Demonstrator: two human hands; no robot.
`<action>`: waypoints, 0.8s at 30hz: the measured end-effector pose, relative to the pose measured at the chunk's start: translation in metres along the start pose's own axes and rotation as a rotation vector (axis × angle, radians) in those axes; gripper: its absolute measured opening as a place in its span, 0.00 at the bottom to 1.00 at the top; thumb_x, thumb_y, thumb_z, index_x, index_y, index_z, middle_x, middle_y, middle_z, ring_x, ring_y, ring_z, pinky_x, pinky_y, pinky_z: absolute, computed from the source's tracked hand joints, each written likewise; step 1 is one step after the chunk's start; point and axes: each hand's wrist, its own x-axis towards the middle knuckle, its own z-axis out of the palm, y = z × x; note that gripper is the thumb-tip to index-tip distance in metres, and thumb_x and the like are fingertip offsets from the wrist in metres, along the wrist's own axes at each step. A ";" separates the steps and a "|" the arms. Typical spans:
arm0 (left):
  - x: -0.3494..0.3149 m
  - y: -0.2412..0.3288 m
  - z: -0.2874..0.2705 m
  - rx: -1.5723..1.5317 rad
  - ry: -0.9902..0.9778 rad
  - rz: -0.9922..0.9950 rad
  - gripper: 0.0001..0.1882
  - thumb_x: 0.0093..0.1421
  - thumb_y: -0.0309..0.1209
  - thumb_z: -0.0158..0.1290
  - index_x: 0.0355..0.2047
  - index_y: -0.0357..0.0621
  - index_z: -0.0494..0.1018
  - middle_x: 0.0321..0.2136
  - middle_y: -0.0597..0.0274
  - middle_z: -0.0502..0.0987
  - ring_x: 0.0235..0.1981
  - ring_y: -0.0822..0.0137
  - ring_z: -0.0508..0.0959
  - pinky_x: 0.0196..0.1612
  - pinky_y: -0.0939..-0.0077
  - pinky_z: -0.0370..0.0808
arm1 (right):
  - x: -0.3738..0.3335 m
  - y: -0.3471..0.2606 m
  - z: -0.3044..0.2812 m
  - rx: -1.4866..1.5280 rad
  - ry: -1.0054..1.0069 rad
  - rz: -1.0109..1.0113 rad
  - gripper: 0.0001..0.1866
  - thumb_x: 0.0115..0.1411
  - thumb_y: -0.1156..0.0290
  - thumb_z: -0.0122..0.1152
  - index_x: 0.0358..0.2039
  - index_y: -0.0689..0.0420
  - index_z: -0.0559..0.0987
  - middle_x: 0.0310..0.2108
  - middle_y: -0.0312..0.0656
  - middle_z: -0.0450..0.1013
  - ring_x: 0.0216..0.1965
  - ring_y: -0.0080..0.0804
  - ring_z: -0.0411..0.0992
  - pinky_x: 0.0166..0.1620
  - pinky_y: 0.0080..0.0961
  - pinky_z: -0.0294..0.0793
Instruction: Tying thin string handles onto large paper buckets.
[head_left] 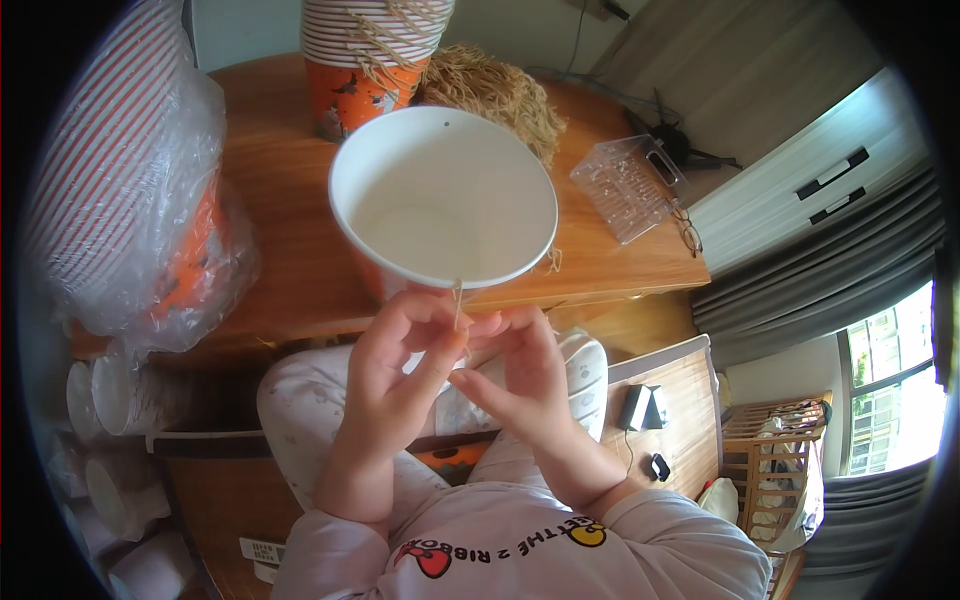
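A white-lined paper bucket (440, 200) with an orange outside leans toward me at the table's near edge. From its near rim hangs a thin tan twine strand (458, 300). My left hand (400, 360) pinches this strand between thumb and fingertips, just below the rim. My right hand (525, 375) meets it there, its curled fingers at the strand against the left fingertips and its thumb a little lower. Where the strand runs between the fingers is partly hidden. A small dark hole shows in the bucket's far wall.
On the wooden table (270, 130) stand a stack of orange-patterned buckets (360, 90) and a heap of tan twine (495, 90). A plastic-wrapped bucket stack (130, 180) rises at left. Right of the bucket are a clear plastic box (625, 185) and glasses (688, 232). White buckets (125, 490) lie lower left.
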 end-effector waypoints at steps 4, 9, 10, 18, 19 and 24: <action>-0.001 0.003 0.004 -0.001 0.031 0.003 0.05 0.69 0.27 0.47 0.42 0.38 0.66 0.40 0.48 0.81 0.46 0.63 0.81 0.52 0.71 0.74 | -0.001 0.001 -0.004 -0.228 -0.007 0.057 0.17 0.55 0.76 0.69 0.42 0.61 0.72 0.35 0.36 0.74 0.35 0.22 0.72 0.43 0.22 0.71; -0.003 0.004 0.005 -0.042 0.041 -0.009 0.05 0.67 0.25 0.49 0.41 0.37 0.67 0.39 0.50 0.81 0.49 0.62 0.79 0.54 0.69 0.73 | 0.000 -0.001 0.000 -0.130 0.066 0.174 0.08 0.54 0.74 0.70 0.31 0.60 0.77 0.29 0.35 0.70 0.32 0.20 0.66 0.37 0.19 0.65; -0.002 0.003 0.004 -0.043 0.044 -0.008 0.05 0.67 0.25 0.49 0.41 0.37 0.67 0.39 0.50 0.81 0.49 0.62 0.79 0.54 0.69 0.73 | -0.003 -0.001 -0.006 -0.119 0.051 0.136 0.07 0.54 0.75 0.69 0.30 0.60 0.78 0.29 0.35 0.70 0.31 0.21 0.66 0.37 0.19 0.65; 0.000 -0.001 0.001 0.469 0.134 0.157 0.05 0.62 0.22 0.56 0.34 0.37 0.69 0.34 0.63 0.75 0.35 0.73 0.73 0.42 0.79 0.70 | -0.008 -0.010 -0.014 -0.094 -0.014 -0.088 0.04 0.56 0.75 0.65 0.31 0.60 0.79 0.30 0.37 0.74 0.32 0.25 0.66 0.38 0.21 0.65; 0.000 -0.001 0.001 0.469 0.134 0.157 0.05 0.62 0.22 0.56 0.34 0.37 0.69 0.34 0.63 0.75 0.35 0.73 0.73 0.42 0.79 0.70 | -0.009 -0.010 -0.012 -0.082 0.014 -0.081 0.05 0.56 0.74 0.66 0.31 0.60 0.79 0.30 0.37 0.74 0.32 0.25 0.66 0.38 0.21 0.65; -0.003 0.000 0.000 0.198 0.111 0.095 0.06 0.63 0.21 0.55 0.36 0.37 0.68 0.33 0.62 0.75 0.37 0.71 0.77 0.44 0.77 0.73 | -0.006 -0.010 -0.015 -0.414 -0.050 -0.182 0.07 0.53 0.73 0.67 0.33 0.58 0.80 0.26 0.37 0.73 0.32 0.30 0.66 0.39 0.27 0.63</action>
